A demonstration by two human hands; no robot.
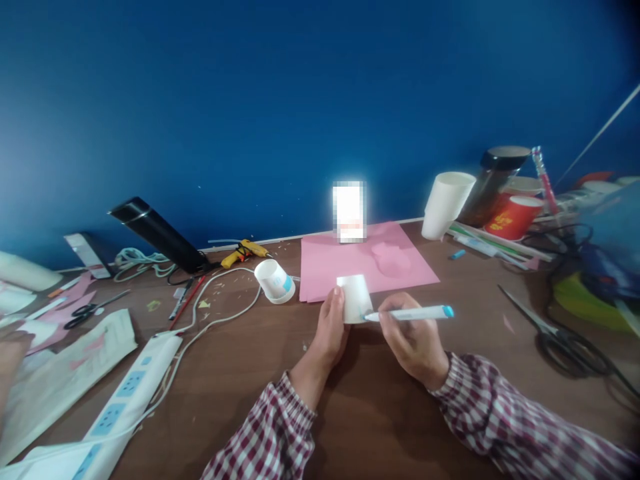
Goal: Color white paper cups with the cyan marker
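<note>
My left hand (pixel 330 330) grips a small white paper cup (pixel 355 297), held upside down just above the brown table (pixel 380 413). My right hand (pixel 413 340) holds a white marker with a blue end cap (pixel 415 313). The marker lies nearly level and its tip touches the cup's lower right side. Behind the cup lies a stack of pink paper sheets (pixel 365 263) with a cut pink shape on top. Another white paper cup with a blue band (pixel 275 281) lies tipped on its side to the left.
Black scissors (pixel 560 337) lie at the right, a second pair of scissors (pixel 90 309) at the left. A white power strip (pixel 125 393) and its cable run along the left. A yellow glue gun (pixel 245 252), stacked white cups (pixel 445 203), a red cup (pixel 515 217) and a dark jar (pixel 493 183) stand by the blue wall.
</note>
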